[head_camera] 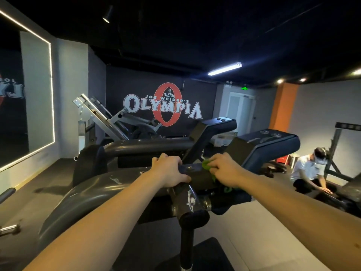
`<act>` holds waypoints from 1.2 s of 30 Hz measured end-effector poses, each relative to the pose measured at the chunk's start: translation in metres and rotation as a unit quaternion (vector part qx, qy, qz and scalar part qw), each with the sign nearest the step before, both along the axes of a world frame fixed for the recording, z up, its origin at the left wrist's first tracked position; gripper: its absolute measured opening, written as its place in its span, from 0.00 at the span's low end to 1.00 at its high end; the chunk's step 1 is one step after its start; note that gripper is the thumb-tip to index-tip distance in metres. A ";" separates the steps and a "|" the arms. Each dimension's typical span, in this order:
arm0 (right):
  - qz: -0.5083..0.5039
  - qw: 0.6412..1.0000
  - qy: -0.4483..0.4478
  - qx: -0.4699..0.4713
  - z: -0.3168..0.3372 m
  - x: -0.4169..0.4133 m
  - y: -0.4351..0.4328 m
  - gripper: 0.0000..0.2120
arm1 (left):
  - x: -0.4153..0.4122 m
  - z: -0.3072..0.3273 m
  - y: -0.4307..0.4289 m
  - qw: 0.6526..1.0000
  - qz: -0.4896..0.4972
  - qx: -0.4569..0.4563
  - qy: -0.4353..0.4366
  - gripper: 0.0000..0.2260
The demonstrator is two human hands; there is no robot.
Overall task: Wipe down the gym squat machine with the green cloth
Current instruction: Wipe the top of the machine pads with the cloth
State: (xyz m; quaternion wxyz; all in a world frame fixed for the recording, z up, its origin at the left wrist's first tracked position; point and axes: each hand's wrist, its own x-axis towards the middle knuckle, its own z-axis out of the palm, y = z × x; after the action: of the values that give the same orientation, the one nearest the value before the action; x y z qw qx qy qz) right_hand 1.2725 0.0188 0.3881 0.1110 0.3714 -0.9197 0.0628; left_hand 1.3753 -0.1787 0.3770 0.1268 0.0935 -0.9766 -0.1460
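L hand grips squat machine bar | R hand presses green cloth

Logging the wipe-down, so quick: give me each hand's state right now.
Left hand: grips the squat machine, fingers curled over its top.
Right hand: holds the green cloth against the machine.

The gym floor runs dark grey on the left and paler on the right. The squat machine stands on it in the middle, its grey frame broad and low. A black mat lies at its near end. A slanted machine stands by the far wall, and to the right a person crouches on the floor beside a dark rack.
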 end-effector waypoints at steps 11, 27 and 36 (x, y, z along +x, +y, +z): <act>0.014 0.995 -0.073 -0.071 0.004 0.022 0.004 0.13 | -0.017 0.012 0.009 0.997 0.018 -0.052 -0.049 0.32; -0.136 0.960 0.144 -0.200 0.100 -0.082 0.183 0.16 | -0.084 0.073 0.161 0.991 -0.060 0.102 0.058 0.23; -0.078 0.962 0.060 -0.255 0.097 -0.112 0.198 0.16 | -0.126 0.087 0.159 0.986 -0.059 0.159 -0.008 0.38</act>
State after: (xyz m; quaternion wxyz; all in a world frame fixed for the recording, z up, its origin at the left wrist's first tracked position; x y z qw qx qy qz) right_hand 1.1601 0.2163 0.4852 0.2614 0.2606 -0.8912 0.2636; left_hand 1.2489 -0.0197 0.4636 0.0936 0.0561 -0.9459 -0.3056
